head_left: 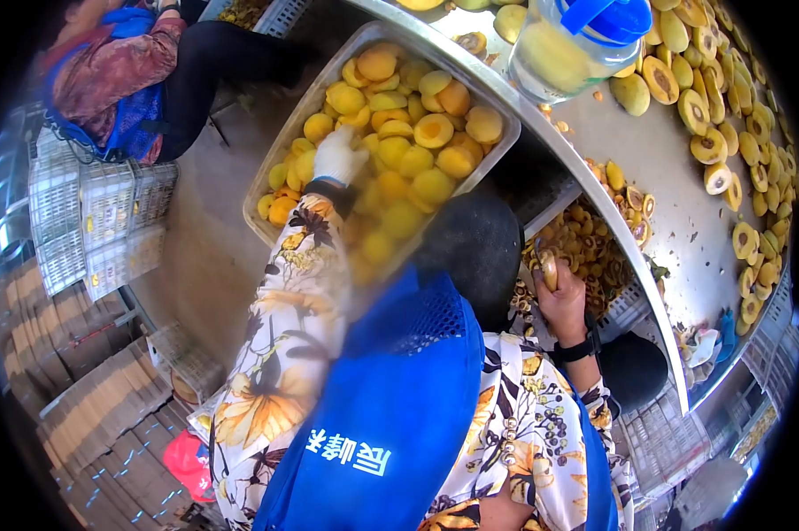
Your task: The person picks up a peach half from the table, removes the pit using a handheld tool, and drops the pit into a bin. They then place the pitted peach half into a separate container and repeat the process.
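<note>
My left hand (339, 157), in a white glove, is down among yellow peach halves (433, 130) in a large clear plastic tub (259, 190). Its fingers point into the fruit and are partly hidden and blurred. My right hand (562, 301) is bare, with a dark band at the wrist. It is closed around a small light-brown rounded object (548, 269) with a shiny curved edge beside it; what this is I cannot tell. Below that hand, brownish fruit scraps and pits (578, 239) fill a crate (628, 308) under the table edge.
A curved metal table (607, 137) runs along the right, bearing many cut peach halves (709, 146). A clear jug with a blue lid (581, 49) stands on it. At left a seated person (120, 84) is near stacked white crates (107, 208) and cardboard boxes (107, 403).
</note>
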The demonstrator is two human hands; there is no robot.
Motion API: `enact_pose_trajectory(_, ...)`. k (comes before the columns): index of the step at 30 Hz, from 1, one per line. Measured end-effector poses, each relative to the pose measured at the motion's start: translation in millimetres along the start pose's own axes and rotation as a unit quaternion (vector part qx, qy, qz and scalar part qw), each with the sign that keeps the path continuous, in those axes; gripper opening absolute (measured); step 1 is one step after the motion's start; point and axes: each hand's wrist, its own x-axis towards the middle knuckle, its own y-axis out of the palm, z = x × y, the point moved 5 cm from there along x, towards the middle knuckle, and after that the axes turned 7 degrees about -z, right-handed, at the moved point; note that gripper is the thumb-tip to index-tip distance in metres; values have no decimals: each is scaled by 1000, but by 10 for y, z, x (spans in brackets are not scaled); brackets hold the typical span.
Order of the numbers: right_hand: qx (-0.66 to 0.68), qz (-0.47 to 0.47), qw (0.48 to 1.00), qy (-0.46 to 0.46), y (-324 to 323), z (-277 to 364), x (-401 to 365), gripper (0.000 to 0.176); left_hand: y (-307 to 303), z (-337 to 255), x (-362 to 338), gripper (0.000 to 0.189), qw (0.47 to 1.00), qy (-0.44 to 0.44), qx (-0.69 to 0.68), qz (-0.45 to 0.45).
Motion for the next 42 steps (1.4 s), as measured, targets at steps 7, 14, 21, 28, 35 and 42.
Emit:
enact_pose_trajectory(7, -5, 18, 1000, -15, 36, 35, -7, 27, -492, -164, 166, 36, 963, 178, -50, -198)
enact_pose_trajectory(14, -12, 51, 998, 46, -8, 166, 57, 18, 9, -261, 1611, 48, 969, 87, -116, -201)
enact_pose_trajectory(21, 1, 45, 999, 6, -28, 184, 86, 24, 90, -272, 1872, 30, 984, -19, -51, -168)
enact_pose_trajectory(28, -14, 61, 998, 6, 85, 122, 122, 25, 87, -448, 1815, 23, 990, 32, 75, -111)
enact_pose_trajectory(35, -1, 32, 999, 21, -31, 268, 179, 21, -176, -672, 1499, 37, 984, 31, 48, -168)
enact_pose_trajectory(42, 25, 39, 998, -34, 86, 136, 91, 20, 566, -1227, 1159, 60, 991, 99, -12, 88)
